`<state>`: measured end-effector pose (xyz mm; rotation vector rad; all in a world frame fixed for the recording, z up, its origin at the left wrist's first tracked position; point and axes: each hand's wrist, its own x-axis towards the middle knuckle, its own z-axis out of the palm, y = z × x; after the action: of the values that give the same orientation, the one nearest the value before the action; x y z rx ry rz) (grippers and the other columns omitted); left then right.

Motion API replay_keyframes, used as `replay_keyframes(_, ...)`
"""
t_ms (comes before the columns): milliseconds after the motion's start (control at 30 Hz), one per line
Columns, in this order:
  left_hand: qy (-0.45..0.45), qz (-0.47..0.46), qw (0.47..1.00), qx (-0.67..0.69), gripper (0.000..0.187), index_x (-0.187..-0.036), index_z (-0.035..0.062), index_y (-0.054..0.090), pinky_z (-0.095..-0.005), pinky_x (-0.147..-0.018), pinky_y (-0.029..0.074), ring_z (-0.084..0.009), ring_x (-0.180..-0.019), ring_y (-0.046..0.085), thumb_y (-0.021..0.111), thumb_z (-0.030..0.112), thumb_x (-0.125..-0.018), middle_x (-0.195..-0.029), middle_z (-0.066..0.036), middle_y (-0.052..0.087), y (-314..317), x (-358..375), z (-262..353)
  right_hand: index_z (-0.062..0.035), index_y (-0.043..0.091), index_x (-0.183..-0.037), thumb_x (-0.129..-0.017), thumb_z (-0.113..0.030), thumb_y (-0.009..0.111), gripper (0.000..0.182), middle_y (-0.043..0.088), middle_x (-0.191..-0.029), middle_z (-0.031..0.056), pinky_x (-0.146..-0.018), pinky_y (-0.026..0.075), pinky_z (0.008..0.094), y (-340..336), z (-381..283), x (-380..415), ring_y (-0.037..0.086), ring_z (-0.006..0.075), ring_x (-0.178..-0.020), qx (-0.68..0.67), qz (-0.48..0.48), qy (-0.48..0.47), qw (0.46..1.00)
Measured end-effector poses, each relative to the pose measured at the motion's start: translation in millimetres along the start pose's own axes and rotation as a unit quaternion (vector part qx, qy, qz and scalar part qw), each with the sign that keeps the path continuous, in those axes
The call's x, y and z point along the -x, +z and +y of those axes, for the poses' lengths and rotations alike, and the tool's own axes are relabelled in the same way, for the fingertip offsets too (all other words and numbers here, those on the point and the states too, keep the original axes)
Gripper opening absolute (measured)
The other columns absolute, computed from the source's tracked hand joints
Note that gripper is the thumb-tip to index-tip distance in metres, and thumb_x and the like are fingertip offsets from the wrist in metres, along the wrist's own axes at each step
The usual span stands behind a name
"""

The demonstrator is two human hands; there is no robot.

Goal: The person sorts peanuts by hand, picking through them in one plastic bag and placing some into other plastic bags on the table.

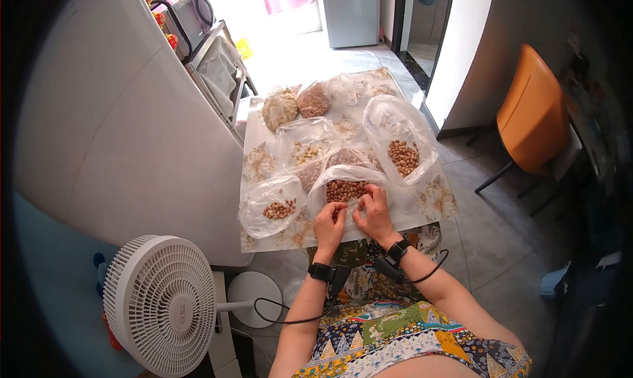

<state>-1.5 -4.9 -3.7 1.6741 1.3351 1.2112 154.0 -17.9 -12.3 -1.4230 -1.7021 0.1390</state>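
Observation:
An open clear plastic bag [318,192] of reddish-brown peanuts [347,190] lies at the table's near edge. Over its near rim, my left hand [329,224] is closed, thumb and fingers pinched together. My right hand [374,214] is beside it, fingers curled at the right side of the peanuts. What either hand pinches is too small to make out. To the left sits a bag [254,220] with a few peanuts [279,210]; to the right, a larger bag [386,114] holds more peanuts [403,158]. Farther back, another bag [290,134] contains pale nuts [306,154].
Two filled bags, one pale [279,109] and one brown [314,100], stand toward the back of the flower-patterned table [435,202]. A white fan [161,305] is at the near left, and an orange chair [531,111] stands right. Cables hang from both wrist straps.

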Motion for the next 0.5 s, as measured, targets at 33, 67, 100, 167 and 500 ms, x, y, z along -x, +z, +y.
replay_keyframes(33, 0.000, 0.000, 1.000, -0.002, 0.010, -0.098, 0.0054, 0.074, -0.0338, -0.066, 0.053, -0.0209, -0.070, 0.068, 0.071, 0.012, -0.092, -0.085, -0.009, 0.072, 0.0, 0.1, 0.0, 0.0008, 0.058, -0.089, -0.076, -0.008, 0.072, 0.021, 0.052, -0.125, 0.0234, -0.102, 0.043, 0.0482, 0.7, 0.9, 0.3, 0.051, 0.0419, -0.117, -0.001, 0.000, -0.001, 1.000)
replay_keyframes(67, -0.001, 0.000, 1.000, -0.003, 0.010, -0.098, 0.0055, 0.074, -0.0338, -0.066, 0.053, -0.0208, -0.070, 0.068, 0.071, 0.012, -0.092, -0.085, -0.009, 0.072, -0.3, 0.3, 0.5, 0.0008, 0.058, -0.089, -0.077, -0.007, 0.072, 0.020, 0.052, -0.124, 0.0230, -0.101, 0.044, 0.0477, 1.3, 1.6, 0.5, 0.051, 0.0415, -0.117, -0.001, 0.000, -0.002, 1.000)
replay_keyframes(100, -0.001, 0.000, 1.000, -0.005, 0.010, -0.098, 0.0056, 0.074, -0.0338, -0.066, 0.052, -0.0208, -0.070, 0.068, 0.071, 0.013, -0.092, -0.085, -0.009, 0.072, -0.5, 0.5, 0.9, 0.0009, 0.058, -0.089, -0.078, -0.007, 0.072, 0.019, 0.053, -0.124, 0.0227, -0.101, 0.044, 0.0472, 1.5, 1.7, 0.4, 0.051, 0.0411, -0.117, -0.002, 0.000, -0.003, 1.000)
replay_keyframes(167, 0.001, 0.001, 1.000, -0.006, 0.009, -0.098, 0.0059, 0.074, -0.0337, -0.065, 0.052, -0.0206, -0.069, 0.068, 0.071, 0.013, -0.092, -0.085, -0.008, 0.072, -0.2, 0.7, 1.5, 0.0007, 0.059, -0.090, -0.080, -0.006, 0.073, 0.018, 0.055, -0.122, 0.0203, -0.101, 0.044, 0.0458, 1.3, 1.5, 0.5, 0.052, 0.0393, -0.116, -0.018, 0.001, 0.001, 1.000)
replay_keyframes(500, 0.023, -0.013, 1.000, -0.007, 0.011, -0.096, 0.0062, 0.074, -0.0325, -0.063, 0.052, -0.0185, -0.067, 0.066, 0.077, 0.014, -0.089, -0.084, -0.007, 0.071, -0.2, 1.3, 5.6, -0.0007, 0.065, -0.093, -0.087, -0.010, 0.076, 0.016, 0.062, -0.114, 0.0145, -0.091, 0.050, 0.0422, -10.3, -0.6, -2.8, 0.060, 0.0341, -0.110, -0.119, -0.014, -0.017, 0.993)
